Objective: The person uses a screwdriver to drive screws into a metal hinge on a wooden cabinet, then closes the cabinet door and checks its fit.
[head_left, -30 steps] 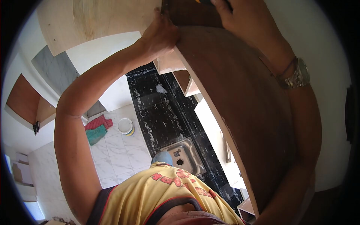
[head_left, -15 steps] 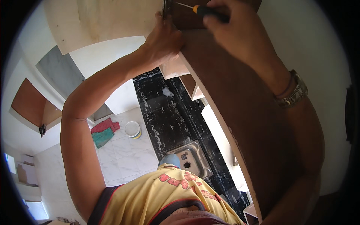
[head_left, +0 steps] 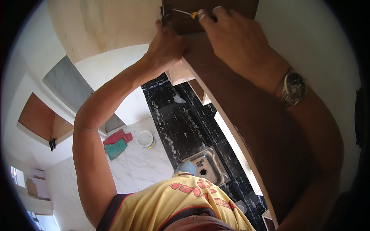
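1. Your right hand (head_left: 237,46) has brought the screwdriver (head_left: 194,15) into fuller view: a second ago only a bit of its handle showed at the top edge, and now its thin shaft points left toward the metal hinge (head_left: 163,15).
2. That right hand is closed around the screwdriver's handle, which shows yellow at the front (your fingers cover much of the rest). Whether the tip touches the hinge is too small to tell.
3. Your left hand (head_left: 167,46) is partly curled, fingertips raised to the hinge's lower end; you might be pinching it or only steadying it, and I cannot tell which.
4. Where the pale plywood panel (head_left: 100,27) meets the dark brown board at the top, you have the hinge upright, just left of the screwdriver.
5. Below your right forearm, a broad brown panel (head_left: 246,104) runs down toward you, its pale edge facing left.
6. Beneath you lie a black marbled countertop (head_left: 181,127) with a steel sink (head_left: 221,171), and on the floor a round white bucket (head_left: 146,139) beside red and green cloths (head_left: 115,149).
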Tool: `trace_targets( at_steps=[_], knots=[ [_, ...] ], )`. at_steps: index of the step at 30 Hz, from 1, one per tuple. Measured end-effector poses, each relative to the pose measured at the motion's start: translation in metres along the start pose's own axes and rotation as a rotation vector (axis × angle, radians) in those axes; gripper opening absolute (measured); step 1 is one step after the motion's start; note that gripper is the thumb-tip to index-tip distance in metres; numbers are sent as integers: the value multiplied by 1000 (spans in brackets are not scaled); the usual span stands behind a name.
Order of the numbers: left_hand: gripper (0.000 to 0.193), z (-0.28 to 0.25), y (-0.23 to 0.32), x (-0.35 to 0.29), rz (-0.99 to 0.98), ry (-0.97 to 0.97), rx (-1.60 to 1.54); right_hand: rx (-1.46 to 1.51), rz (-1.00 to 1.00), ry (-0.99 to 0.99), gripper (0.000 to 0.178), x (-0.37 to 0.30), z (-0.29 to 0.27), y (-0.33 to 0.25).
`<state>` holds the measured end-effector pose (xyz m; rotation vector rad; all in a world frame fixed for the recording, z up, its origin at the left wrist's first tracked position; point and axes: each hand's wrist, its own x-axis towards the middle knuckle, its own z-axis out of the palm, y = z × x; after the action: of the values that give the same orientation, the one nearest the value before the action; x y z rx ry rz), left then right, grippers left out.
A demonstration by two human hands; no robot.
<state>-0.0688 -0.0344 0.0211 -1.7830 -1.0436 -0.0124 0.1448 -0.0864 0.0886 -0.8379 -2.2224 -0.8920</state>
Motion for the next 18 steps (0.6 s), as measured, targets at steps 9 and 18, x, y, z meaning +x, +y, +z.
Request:
trace_targets(
  at_steps=[9, 18],
  knots=[
    [19, 12, 4, 0, -48, 158, -20, 543, 290, 7, 33, -2, 11, -5],
    [20, 9, 0, 1, -31, 213, -22, 267, 232, -233, 37, 11, 1, -20]
  ],
)
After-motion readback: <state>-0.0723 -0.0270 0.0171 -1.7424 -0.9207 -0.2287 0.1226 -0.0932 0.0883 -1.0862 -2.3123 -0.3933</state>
